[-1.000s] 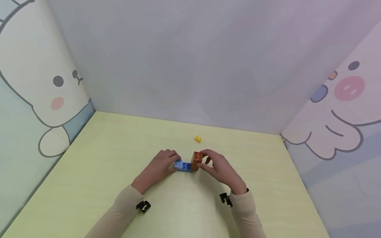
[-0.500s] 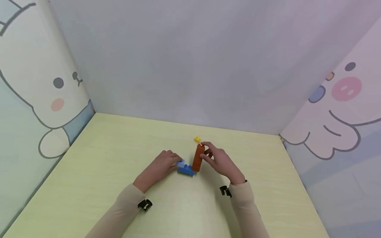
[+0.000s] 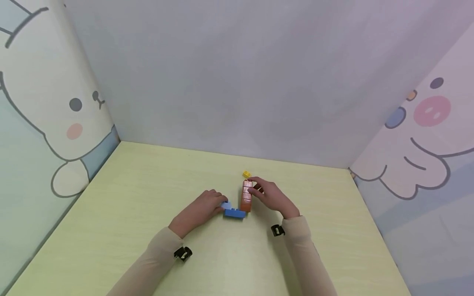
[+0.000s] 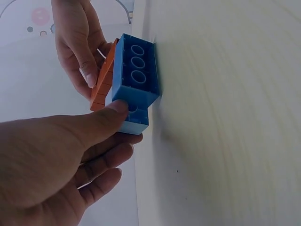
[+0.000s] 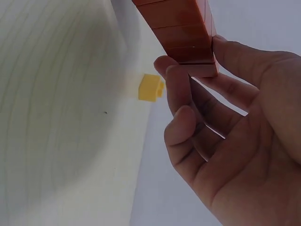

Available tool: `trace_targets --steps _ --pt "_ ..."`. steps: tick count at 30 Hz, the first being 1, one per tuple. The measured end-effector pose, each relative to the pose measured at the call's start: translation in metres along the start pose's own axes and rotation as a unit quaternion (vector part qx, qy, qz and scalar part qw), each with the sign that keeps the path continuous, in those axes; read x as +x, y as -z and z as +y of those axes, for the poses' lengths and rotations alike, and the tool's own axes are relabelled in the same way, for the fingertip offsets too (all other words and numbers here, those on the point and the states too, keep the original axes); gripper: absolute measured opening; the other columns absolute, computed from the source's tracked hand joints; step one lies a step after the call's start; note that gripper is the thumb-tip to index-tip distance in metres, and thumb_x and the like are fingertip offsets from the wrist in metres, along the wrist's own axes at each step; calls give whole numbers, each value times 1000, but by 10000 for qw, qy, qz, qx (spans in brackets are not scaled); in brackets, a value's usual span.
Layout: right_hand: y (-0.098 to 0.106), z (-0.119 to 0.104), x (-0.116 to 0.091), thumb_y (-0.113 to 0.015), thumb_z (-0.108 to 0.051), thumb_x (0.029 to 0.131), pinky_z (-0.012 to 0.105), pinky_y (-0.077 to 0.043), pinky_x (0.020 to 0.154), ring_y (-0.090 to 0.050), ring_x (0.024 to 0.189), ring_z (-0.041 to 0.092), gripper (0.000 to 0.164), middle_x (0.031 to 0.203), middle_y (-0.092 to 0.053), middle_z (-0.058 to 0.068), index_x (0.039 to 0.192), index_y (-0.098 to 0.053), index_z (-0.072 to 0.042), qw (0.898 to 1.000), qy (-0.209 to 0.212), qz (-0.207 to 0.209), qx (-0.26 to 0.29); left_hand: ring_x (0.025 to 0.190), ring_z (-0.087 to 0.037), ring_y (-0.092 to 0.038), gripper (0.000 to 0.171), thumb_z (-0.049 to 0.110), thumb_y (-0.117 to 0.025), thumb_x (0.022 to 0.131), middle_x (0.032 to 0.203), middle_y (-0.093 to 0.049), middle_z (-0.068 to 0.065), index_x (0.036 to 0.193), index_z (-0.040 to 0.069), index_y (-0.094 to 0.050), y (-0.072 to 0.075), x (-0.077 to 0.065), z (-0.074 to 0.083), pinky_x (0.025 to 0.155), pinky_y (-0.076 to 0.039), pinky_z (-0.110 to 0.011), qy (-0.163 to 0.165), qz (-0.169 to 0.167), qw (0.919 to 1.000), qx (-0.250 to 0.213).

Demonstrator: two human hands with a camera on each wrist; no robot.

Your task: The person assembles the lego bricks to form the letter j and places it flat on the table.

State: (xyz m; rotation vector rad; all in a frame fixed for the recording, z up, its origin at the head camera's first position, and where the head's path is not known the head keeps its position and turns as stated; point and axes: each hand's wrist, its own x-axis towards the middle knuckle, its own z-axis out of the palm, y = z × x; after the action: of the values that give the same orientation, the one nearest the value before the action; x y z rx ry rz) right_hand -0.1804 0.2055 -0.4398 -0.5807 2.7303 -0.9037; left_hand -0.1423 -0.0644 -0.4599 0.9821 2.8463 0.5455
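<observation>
A dark blue brick [image 3: 235,213] joined to a light blue brick [image 3: 225,204] stands tipped on its edge on the table. Its hollow underside [image 4: 137,70] faces the left wrist camera. My left hand [image 3: 219,204] pinches the light blue brick [image 4: 134,124], thumb [image 4: 110,113] on its underside. A tall stack of orange-brown bricks [image 3: 246,196] rises from the right end of the blue brick. My right hand [image 3: 254,187] grips the upper part of the orange stack [image 5: 181,33] between thumb and curled fingers [image 5: 176,89].
A small yellow brick [image 3: 246,174] lies on the pale green table [image 3: 148,193] just behind the orange stack, also in the right wrist view [image 5: 150,88]. Cartoon-printed walls close the table on the left, back and right.
The joined bricks have been tipped away from me: studs faced up before, now the blue underside faces me. My right hand has moved farther back along the orange stack.
</observation>
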Motion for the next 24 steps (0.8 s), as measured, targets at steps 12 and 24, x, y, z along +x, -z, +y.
trace_targets --steps 12,24 --pt "-9 10 12 -57 -27 105 40 -54 90 -65 100 18 35 114 -71 9 137 -58 -12 9989 -264 -377 4 105 -17 -61 25 25 -64 101 114 -71 1 122 12 -70 -6 2 -1 102 -49 -38 129 -191 9996 158" --pt "-5 10 13 -62 -26 103 35 -57 81 -66 94 18 37 111 -72 8 136 -62 -11 9990 -393 -13 -234 109 -20 -64 28 26 -64 101 116 -72 -2 125 11 -69 -11 1 -3 102 -49 -42 117 35 9999 112"
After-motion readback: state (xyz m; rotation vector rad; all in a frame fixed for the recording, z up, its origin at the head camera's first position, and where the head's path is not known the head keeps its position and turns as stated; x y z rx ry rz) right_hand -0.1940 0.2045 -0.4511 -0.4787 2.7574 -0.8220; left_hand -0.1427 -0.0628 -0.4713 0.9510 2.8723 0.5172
